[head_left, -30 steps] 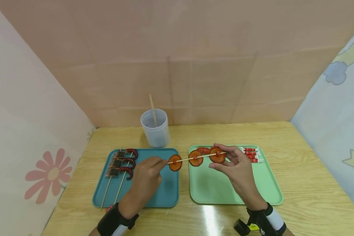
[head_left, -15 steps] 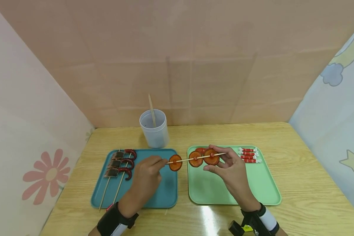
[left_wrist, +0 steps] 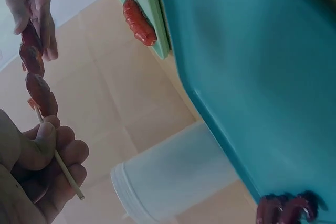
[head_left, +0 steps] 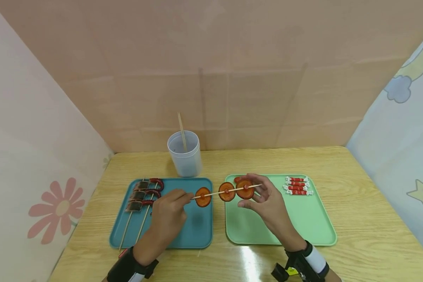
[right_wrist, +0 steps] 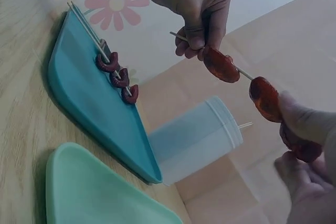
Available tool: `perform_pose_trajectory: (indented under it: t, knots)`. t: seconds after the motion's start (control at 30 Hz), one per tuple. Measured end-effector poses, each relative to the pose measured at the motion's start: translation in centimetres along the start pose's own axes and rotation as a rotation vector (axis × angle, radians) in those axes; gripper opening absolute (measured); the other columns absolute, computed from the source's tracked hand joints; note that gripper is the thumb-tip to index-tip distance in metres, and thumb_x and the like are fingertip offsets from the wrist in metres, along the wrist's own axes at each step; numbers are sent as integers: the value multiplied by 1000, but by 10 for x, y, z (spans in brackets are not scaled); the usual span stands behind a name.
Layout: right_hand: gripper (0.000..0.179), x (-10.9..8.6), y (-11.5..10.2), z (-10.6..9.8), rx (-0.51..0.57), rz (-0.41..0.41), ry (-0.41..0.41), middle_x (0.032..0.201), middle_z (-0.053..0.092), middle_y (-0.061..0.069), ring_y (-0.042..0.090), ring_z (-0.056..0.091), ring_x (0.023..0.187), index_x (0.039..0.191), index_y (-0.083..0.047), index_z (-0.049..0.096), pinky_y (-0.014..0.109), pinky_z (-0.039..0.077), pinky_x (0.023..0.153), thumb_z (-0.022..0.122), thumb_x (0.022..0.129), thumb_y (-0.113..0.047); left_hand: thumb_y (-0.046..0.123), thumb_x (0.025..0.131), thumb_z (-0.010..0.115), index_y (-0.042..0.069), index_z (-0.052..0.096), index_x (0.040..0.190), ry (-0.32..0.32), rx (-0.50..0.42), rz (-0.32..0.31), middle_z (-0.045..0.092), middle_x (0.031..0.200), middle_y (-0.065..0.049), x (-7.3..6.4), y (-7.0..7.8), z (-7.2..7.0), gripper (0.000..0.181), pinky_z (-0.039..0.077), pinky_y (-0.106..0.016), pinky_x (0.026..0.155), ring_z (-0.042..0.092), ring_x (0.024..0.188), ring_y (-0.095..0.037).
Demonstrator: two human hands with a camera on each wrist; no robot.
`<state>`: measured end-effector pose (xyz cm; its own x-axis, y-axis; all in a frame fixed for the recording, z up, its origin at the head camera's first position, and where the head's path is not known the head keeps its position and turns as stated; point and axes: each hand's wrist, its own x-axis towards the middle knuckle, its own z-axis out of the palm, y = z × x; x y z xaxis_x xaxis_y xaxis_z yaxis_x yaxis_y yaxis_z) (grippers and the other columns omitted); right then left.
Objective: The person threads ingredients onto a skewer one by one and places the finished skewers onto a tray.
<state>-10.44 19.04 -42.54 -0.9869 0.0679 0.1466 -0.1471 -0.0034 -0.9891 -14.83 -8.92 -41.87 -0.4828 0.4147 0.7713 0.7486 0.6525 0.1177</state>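
Note:
My left hand (head_left: 169, 215) pinches the left end of a thin wooden skewer (head_left: 215, 193) above the blue tray. Three round orange-brown slices, each with a small red centre, are threaded on it: a left slice (head_left: 203, 197), a middle slice (head_left: 226, 191) and a right slice (head_left: 244, 189). My right hand (head_left: 269, 207) holds the right slice by its edge between thumb and fingers, over the green tray. The skewer's tip pokes out past that slice. In the right wrist view, the left slice (right_wrist: 221, 65) is close to the left fingers.
On the blue tray (head_left: 197, 235) lie skewers with dark square pieces (head_left: 137, 196) and curled red pieces (head_left: 156, 192). The green tray (head_left: 246, 231) bears several red-and-white pieces (head_left: 297, 184) and a red sausage (left_wrist: 139, 22). Behind stands a plastic cup (head_left: 187, 160) with thin sticks.
The right slice has slid left along the skewer, closer to the middle slice, with my right hand on it. Both hands and the skewer have shifted a little to the left.

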Motion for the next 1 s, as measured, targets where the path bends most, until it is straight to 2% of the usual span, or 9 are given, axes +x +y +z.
perform_pose_trajectory:
  t: [0.13,0.23,0.37,0.5,0.57,0.7,0.83,0.93,1.0]
  knots:
    - [58,2,12,5,-144,82,-86,132,66,17,11,69,114,136,-6,59,25,60,91,84,83,-8,-29,62,73,9,82,80,-10,51,-45,69,72,0,-11,-2,-7,42,48,-23,43,66,57,-11]
    - [43,3,21,11,-296,118,-183,117,72,17,19,74,100,125,-3,64,27,62,80,81,88,-17,-26,62,76,8,82,81,-54,66,-99,68,71,-1,-22,-3,-12,39,46,-21,42,65,56,-10]
    - [35,8,30,26,-525,72,-258,98,74,8,18,72,82,116,1,67,26,58,67,78,91,-23,-18,67,81,6,81,83,-137,82,-187,67,71,-1,-36,-5,-15,29,46,-20,43,65,55,-11]
    - [34,16,37,48,-715,4,-257,85,74,1,8,66,71,113,1,70,22,52,61,80,90,-21,-12,71,83,5,81,83,-206,102,-287,65,68,-1,-47,-6,-16,21,45,-22,44,63,54,-13]
    - [35,21,41,58,-750,8,-253,81,74,1,6,64,66,113,4,70,22,51,58,81,88,-18,-10,73,83,3,80,83,-237,105,-341,63,68,-1,-53,-6,-18,17,47,-25,46,62,54,-15]
    - [42,28,44,74,-757,87,-238,71,69,2,6,57,57,115,10,69,22,45,51,83,85,-15,-9,75,83,0,79,85,-299,110,-451,63,71,-3,-65,-8,-23,14,54,-34,52,64,60,-20]
    - [24,36,46,86,-783,129,-219,59,50,-2,10,46,52,85,3,67,21,34,47,85,81,-12,-7,76,82,-1,79,85,-385,122,-567,65,73,-5,-74,-13,-28,11,57,-39,58,67,66,-25]
    - [35,43,46,92,-798,115,-202,59,39,-4,12,43,51,66,-8,52,21,32,45,84,79,-5,-4,77,83,-1,78,83,-440,127,-616,64,72,-5,-77,-17,-31,8,56,-42,58,67,66,-28]
    - [39,46,46,94,-809,109,-191,58,36,-5,11,40,49,62,-12,46,21,30,43,79,79,1,-3,77,83,-1,77,81,-452,132,-630,64,71,-5,-79,-19,-31,7,55,-43,57,67,66,-29]
